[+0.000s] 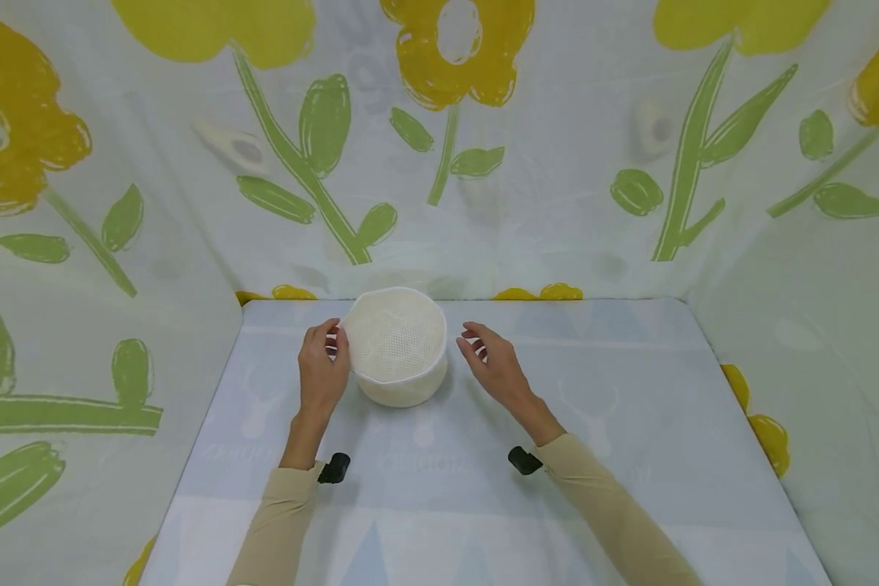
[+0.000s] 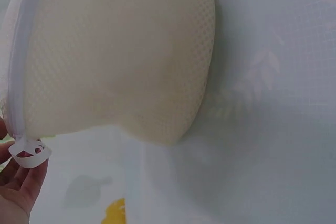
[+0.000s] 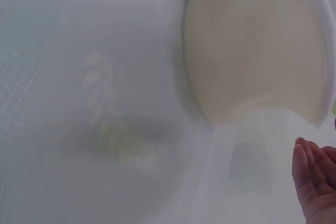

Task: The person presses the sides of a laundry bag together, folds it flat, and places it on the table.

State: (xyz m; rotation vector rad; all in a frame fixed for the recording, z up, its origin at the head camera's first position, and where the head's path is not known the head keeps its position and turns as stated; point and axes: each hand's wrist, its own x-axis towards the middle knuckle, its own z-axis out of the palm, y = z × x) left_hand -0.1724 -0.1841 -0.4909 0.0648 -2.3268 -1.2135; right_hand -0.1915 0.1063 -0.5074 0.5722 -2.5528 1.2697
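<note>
A cream mesh laundry bag (image 1: 399, 342) with a white rim stands on the table, round and drum-shaped, its mesh top facing up. At its left rim, my left hand (image 1: 324, 364) pinches the edge between thumb and fingers. The left wrist view shows a white plastic tab (image 2: 30, 153) with cut-out holes on the bag's edge, right at those fingers. To the right of the bag, my right hand (image 1: 496, 364) hovers with loosely bent fingers and holds nothing. A small gap separates its fingertips from the bag's side in the right wrist view.
The pale printed tabletop (image 1: 425, 456) ends at a back edge just behind the bag. Fabric walls (image 1: 557, 203) with yellow flowers and green leaves enclose it at the back and both sides. A black wrist device (image 1: 334, 468) sits at the left cuff, another at the right.
</note>
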